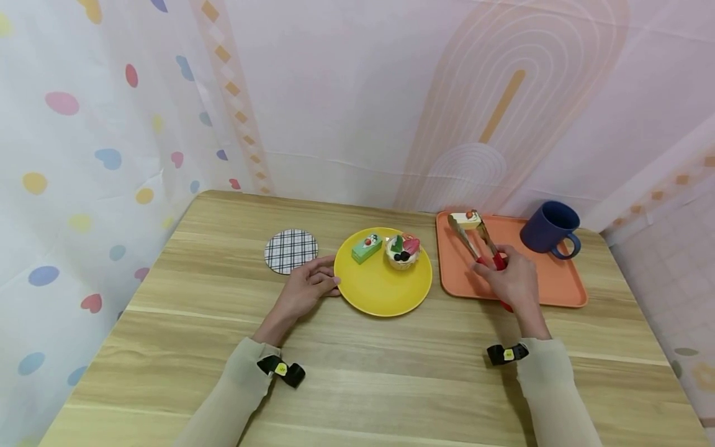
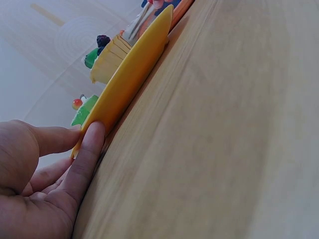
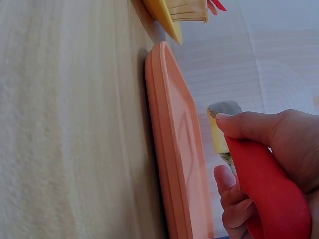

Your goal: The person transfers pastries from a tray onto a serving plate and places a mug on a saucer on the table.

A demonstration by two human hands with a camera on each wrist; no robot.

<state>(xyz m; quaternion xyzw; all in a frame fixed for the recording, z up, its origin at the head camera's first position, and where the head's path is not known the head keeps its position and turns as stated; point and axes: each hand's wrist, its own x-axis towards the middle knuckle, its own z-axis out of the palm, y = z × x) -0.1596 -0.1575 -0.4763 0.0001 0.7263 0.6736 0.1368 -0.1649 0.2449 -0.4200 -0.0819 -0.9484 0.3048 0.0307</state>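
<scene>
My left hand [image 1: 306, 285] pinches the near-left rim of a yellow plate [image 1: 380, 295], thumb above and finger beneath in the left wrist view. On the plate sit a green toy cake slice [image 1: 365, 249] and a fruit tart [image 1: 402, 253] topped with berries and strawberry. In my right hand [image 1: 515, 279] are red-handled metal tongs [image 1: 462, 236], held over an orange tray [image 1: 542, 292]. Their tips stand spread, one on each side of a cream-yellow cake slice [image 1: 465, 220] at the tray's back left. The right wrist view shows a red handle [image 3: 269, 191] under the thumb.
A dark blue mug [image 1: 546, 228] stands at the tray's back right. Left of the plate lies a round checked coaster [image 1: 292, 248], close to the left fingers. Patterned cloth [image 1: 346, 124] hangs behind the wooden table [image 1: 391, 385].
</scene>
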